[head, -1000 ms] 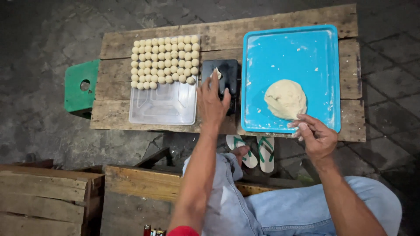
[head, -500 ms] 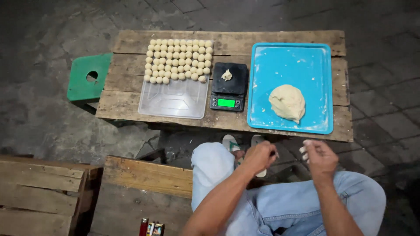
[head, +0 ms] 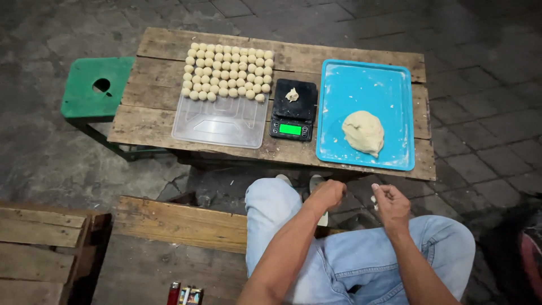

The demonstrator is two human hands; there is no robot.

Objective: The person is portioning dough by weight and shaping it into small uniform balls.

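our left hand [head: 326, 195] is curled closed, our right hand [head: 390, 204] pinches a dough bit [head: 373, 199]; both hover over our knees, near the table [head: 158, 121].

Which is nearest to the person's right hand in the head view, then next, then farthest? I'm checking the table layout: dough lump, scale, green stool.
Measured from the right hand:
1. Dough lump, on the blue tray just ahead of the hand.
2. Scale, at the table's middle, ahead and to the left.
3. Green stool, beyond the table's far left end.
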